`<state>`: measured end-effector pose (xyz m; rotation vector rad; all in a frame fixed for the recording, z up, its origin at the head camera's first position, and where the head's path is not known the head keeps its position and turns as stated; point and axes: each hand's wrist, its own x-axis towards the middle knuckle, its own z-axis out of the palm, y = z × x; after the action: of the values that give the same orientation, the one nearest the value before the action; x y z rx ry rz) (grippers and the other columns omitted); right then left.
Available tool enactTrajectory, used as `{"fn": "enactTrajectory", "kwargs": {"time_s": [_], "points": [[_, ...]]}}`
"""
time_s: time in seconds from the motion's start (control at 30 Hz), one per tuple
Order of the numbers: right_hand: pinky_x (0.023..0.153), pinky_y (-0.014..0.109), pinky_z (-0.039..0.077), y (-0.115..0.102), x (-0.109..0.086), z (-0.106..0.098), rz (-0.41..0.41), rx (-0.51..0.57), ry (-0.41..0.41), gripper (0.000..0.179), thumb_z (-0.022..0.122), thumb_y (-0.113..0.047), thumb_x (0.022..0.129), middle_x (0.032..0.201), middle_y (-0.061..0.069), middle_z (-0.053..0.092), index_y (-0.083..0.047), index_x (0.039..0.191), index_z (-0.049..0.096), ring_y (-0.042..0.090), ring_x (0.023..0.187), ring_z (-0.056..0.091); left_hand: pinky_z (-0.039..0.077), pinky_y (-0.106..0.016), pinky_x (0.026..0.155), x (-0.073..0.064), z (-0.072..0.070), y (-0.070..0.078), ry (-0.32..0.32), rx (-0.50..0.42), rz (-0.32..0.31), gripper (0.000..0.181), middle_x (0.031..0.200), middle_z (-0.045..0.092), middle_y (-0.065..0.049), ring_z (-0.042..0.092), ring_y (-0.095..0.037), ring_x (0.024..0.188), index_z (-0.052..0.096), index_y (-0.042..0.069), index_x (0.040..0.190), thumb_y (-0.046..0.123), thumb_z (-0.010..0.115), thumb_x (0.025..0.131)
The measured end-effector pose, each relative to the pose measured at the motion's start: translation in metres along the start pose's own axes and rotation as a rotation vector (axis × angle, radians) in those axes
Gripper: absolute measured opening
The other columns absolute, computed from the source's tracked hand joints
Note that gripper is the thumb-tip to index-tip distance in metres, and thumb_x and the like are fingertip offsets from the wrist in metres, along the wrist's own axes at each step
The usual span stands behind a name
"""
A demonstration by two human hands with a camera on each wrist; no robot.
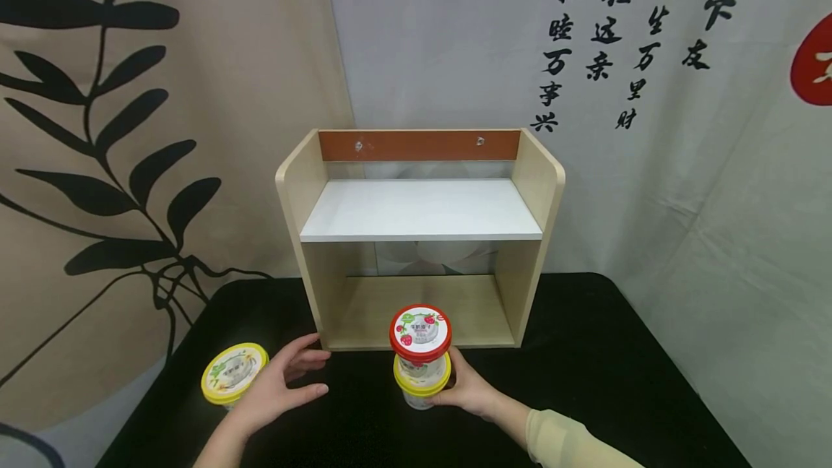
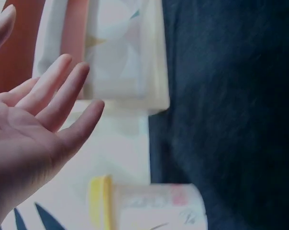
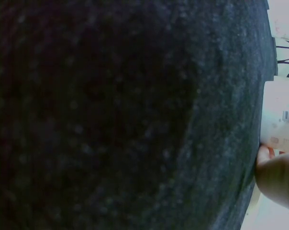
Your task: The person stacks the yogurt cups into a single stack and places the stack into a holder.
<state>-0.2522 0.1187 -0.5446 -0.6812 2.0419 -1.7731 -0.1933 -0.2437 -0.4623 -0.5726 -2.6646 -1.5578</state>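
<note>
Two tubs stand stacked in front of the shelf's lower right part. The top one is a red-lidded tub [image 1: 421, 334] with strawberries on its label; below it is a yellow-lidded tub [image 1: 424, 387]. My right hand [image 1: 469, 388] grips the lower tub from its right side, thumb in front. In the right wrist view its thumb [image 3: 277, 175] lies by a pale tub wall with a barcode. My left hand [image 1: 276, 388] holds nothing, fingers spread and slightly bent near the shelf's left front corner. Beside it stands another yellow-lidded tub [image 1: 234, 373], partly behind the wrist.
A small two-tier wooden shelf [image 1: 421, 219] with a white middle board and brown back rail stands at the back of the black table [image 1: 604, 381]. Behind it hangs a cloth backdrop [image 1: 442, 35] with dark leaves and writing.
</note>
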Motion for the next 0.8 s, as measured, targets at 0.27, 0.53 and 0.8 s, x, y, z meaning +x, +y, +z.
{"fn": "enactTrajectory", "kwargs": {"time_s": [0.27, 0.53, 0.8], "points": [[0.105, 0.059, 0.038, 0.000, 0.000, 0.000, -0.003, 0.000, 0.002, 0.084, 0.080, -0.006, 0.082, 0.137, 0.011, 0.049, -0.008, 0.145, 0.026, 0.036, 0.128, 0.046, 0.053, -0.040, 0.090, -0.011, -0.026, 0.012, 0.094, 0.156, 0.013, 0.076, 0.122, 0.067, -0.008, 0.065, -0.022, 0.107, 0.040, 0.007, 0.145, 0.024, 0.081, 0.083], [0.105, 0.059, 0.038, -0.002, -0.001, 0.000, -0.012, 0.000, -0.001, 0.084, 0.080, -0.005, 0.082, 0.137, 0.011, 0.049, -0.006, 0.145, 0.026, 0.035, 0.127, 0.047, 0.043, -0.067, 0.092, -0.022, -0.050, 0.016, 0.206, 0.175, -0.009, 0.079, 0.122, 0.067, -0.011, 0.064, -0.011, 0.106, 0.040, 0.006, 0.146, 0.019, 0.082, 0.081], [0.105, 0.060, 0.037, -0.001, -0.001, 0.000, -0.006, 0.001, 0.007, 0.084, 0.081, -0.004, 0.081, 0.136, 0.011, 0.048, -0.007, 0.145, 0.027, 0.035, 0.128, 0.046, 0.037, -0.072, 0.089, -0.033, -0.068, 0.007, 0.285, 0.132, -0.095, 0.082, 0.128, 0.063, -0.017, 0.055, 0.007, 0.103, 0.035, 0.006, 0.150, 0.019, 0.081, 0.083]]}}
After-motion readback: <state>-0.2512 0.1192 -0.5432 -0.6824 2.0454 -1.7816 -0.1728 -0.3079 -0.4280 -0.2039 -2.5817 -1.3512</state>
